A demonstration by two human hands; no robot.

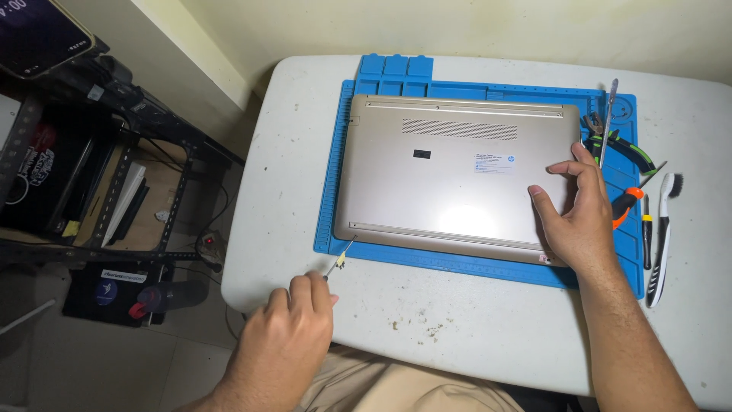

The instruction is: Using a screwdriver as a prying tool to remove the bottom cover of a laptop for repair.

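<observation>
Laptop [457, 172]: a gold-coloured machine is being shown lying bottom-up, flat on the mat; all places below are being given relative to it.
Mat [473, 267]: a blue work mat is being shown spread under the laptop, its border showing on every side, on the white counter [473, 328].
Left hand [286, 336]: it is being held below the laptop's near left corner, fingers closed together around the handle of a screwdriver.
Screwdriver [339, 261]: a thin tool is being gripped by the left hand; its tip is being pointed at the screw hole in the laptop's near left corner. Actual contact cannot be told.
Right hand [579, 210]: it is being rested on the laptop's right end, fingers spread apart and open, nothing being grasped.
Hand tools [640, 198]: pliers with green grips, an orange-handled tool, a slim driver and a white brush are being shown lying just right of the laptop, at the mat's edge.
Shelving [91, 168]: a dark metal rack is being shown well to the left of the laptop, off the counter.
</observation>
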